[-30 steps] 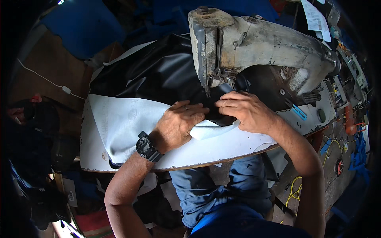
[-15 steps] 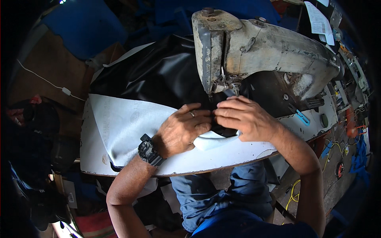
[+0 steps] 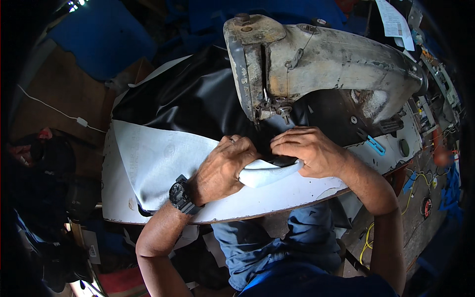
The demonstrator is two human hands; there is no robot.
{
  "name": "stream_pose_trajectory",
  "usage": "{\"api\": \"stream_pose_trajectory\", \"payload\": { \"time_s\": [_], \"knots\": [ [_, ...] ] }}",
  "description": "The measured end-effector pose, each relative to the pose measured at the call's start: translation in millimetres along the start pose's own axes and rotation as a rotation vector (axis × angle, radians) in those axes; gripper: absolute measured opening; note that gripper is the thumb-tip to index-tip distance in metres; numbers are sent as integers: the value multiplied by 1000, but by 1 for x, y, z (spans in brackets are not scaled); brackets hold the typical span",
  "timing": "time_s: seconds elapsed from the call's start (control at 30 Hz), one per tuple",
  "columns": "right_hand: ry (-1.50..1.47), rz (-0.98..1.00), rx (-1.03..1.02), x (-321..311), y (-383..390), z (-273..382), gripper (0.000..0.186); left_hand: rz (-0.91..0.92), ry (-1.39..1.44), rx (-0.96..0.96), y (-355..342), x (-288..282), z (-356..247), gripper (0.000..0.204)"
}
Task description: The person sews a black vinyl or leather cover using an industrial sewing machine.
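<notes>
A worn sewing machine [image 3: 321, 59] stands over a glossy black sheet [image 3: 183, 99] with a white backing [image 3: 148, 158] turned up along its near side. My left hand [image 3: 222, 163], below and left of the needle, has its fingers curled on the black sheet beside a folded white edge [image 3: 264, 175]. A dark watch [image 3: 181, 195] is on that wrist. Just right of it, under the presser foot area, my right hand [image 3: 307, 151] has bent fingers pressed together on the same sheet, with the white fold against its thumb side.
The white tabletop [image 3: 267, 205] has a chipped edge. Blue-handled snips [image 3: 374, 144] and a round tin [image 3: 403, 147] lie at the right. A white cord [image 3: 54, 106] runs at the left. Blue material [image 3: 99, 39] is behind, and yellow cords [image 3: 368, 237] lie below right.
My left hand's fingers have curled in. My right hand has shifted slightly toward me since a second ago, its fingers also bending more. The machine appears shifted in view.
</notes>
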State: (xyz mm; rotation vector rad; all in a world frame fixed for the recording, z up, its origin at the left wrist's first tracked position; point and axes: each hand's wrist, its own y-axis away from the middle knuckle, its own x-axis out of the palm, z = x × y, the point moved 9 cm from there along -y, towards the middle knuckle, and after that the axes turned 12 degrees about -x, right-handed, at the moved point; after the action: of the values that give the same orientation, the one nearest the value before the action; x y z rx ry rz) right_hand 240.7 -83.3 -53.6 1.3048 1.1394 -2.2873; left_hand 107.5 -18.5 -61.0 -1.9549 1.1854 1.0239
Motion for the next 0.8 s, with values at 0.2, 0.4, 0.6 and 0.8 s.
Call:
{"api": "stream_pose_trajectory", "payload": {
  "time_s": [0.2, 0.4, 0.6, 0.8],
  "knots": [
    [48, -17, -62, -3, -13, 12, 36, -179, 30, 217, 9, -7, -7, 37],
    [103, 3, -66, -2, -9, 11, 30, -153, 103, 197, 5, -16, -8, 35],
    [17, 71, 3, -2, -9, 5, 29, -101, 16, 185, 3, -6, -8, 29],
    [5, 72, -3, -1, -8, 6, 29, -128, -43, 210, 4, -6, -10, 31]
  ]
}}
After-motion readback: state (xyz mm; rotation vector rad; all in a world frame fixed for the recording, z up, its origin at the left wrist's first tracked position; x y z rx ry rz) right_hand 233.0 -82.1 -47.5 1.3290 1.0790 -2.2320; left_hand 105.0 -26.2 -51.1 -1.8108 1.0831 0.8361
